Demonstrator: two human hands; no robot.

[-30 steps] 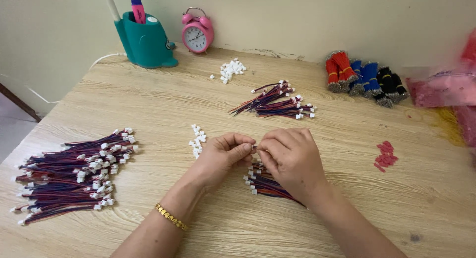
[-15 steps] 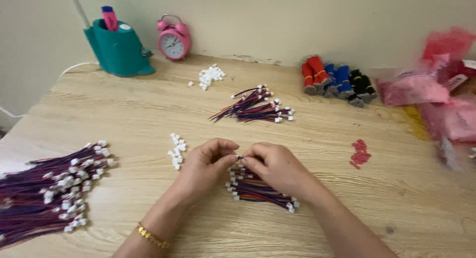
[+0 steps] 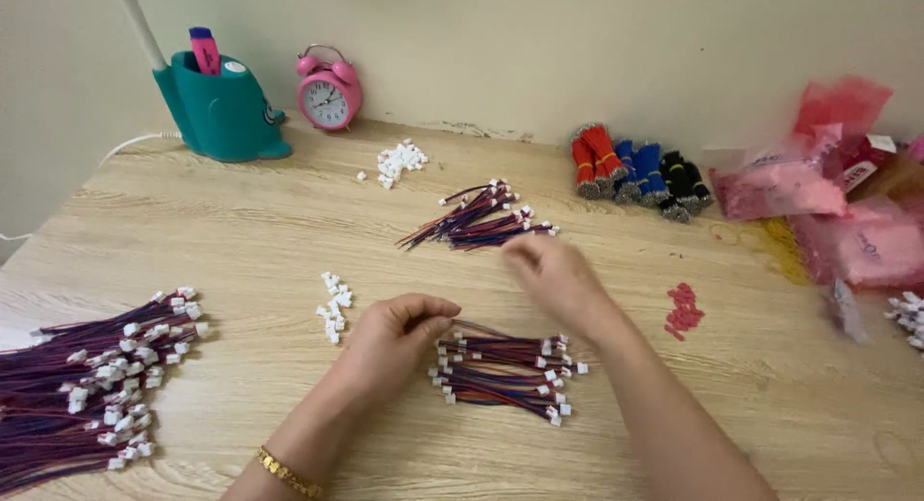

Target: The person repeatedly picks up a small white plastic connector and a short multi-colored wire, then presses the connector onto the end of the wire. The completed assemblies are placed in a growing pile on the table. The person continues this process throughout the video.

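Broadly, a pale wood-grain tabletop [image 3: 241,241] carries everything. Largest on it, well out to the left of the left hand's fingers, lies a big heap of red-and-blue wire leads with white plug ends [image 3: 82,390]. A teal plastic pen holder [image 3: 219,106] and a pink round alarm clock [image 3: 329,89] stand far beyond the fingertips, against the wall. Pink plastic bags [image 3: 828,193] sit far to the right. Directly under and just right of the left fingers lies a smaller bundle of red-and-blue leads [image 3: 505,371]. The left hand [image 3: 395,342] is curled, thumb and forefinger pinching one thin wire at that bundle's top edge. The right hand [image 3: 553,275] is blurred above the bundle; I cannot tell whether its fingers grip anything. Just beyond them lies another small wire bunch [image 3: 476,222]. A little cluster of loose white plastic connectors [image 3: 334,304] sits just left of the left knuckles.
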